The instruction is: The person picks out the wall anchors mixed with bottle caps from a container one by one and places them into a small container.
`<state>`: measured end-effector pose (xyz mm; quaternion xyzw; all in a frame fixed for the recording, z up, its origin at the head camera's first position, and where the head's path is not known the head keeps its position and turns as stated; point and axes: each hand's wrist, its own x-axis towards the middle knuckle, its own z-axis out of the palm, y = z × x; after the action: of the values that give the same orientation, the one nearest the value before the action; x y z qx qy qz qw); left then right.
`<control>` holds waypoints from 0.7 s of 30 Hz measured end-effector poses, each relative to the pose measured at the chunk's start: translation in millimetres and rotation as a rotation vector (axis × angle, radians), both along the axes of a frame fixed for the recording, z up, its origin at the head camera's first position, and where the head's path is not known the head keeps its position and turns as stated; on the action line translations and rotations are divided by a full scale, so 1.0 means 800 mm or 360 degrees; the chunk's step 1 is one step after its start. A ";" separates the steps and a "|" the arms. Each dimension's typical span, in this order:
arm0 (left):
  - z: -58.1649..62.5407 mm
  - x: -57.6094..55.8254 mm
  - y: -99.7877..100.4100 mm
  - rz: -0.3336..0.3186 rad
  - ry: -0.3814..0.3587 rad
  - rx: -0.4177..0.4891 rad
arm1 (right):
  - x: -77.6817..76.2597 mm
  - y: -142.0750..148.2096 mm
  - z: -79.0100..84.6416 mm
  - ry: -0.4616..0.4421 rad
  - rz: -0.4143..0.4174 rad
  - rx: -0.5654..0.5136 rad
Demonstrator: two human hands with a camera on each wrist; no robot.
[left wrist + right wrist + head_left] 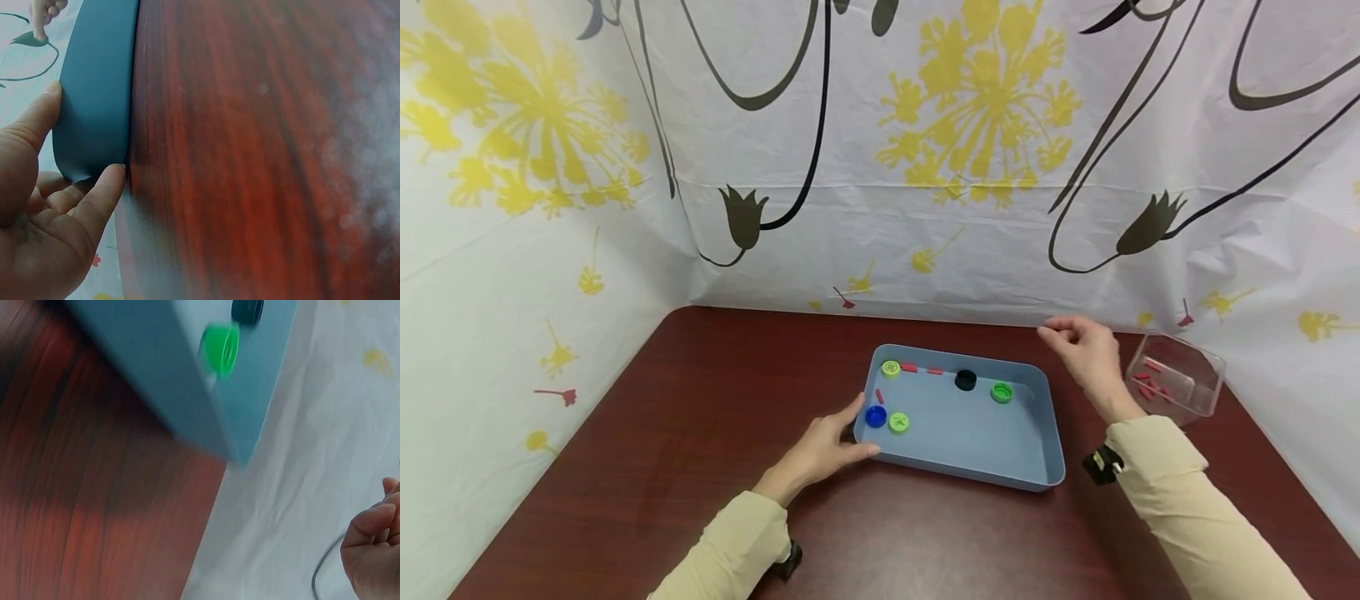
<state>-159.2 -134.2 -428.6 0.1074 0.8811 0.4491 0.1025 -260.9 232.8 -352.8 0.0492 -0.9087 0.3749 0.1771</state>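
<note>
My left hand holds the near left corner of a blue-grey tray, its thumb at the front wall and its fingers along the left end; the left wrist view shows fingertips on the tray wall. Inside are bottle caps: a blue cap, two lime caps, a black cap and a green cap. Short red sticks lie among them at the left and back. My right hand hovers beyond the tray's right end, thumb and fingertips together; whether something small is between them is hidden.
A clear plastic box with several red sticks stands at the right, close behind the right wrist. The dark wooden table meets a patterned white cloth at the back and sides.
</note>
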 end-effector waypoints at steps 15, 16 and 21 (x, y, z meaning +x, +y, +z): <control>0.001 -0.001 0.002 0.0013 0.0008 -0.0015 | -0.009 -0.093 -0.016 -0.0176 0.0442 -0.0057; 0.001 -0.001 0.002 0.0013 0.0010 -0.0016 | -0.010 -0.097 -0.017 -0.0182 0.0465 -0.0056; 0.001 0.000 0.003 0.0016 0.0021 -0.0024 | -0.010 -0.119 -0.023 -0.0154 0.0578 -0.0014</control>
<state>-159.3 -131.8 -428.1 0.1052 0.8856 0.4422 0.0952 -269.0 137.5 -370.9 0.1935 -0.8906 0.4068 0.0626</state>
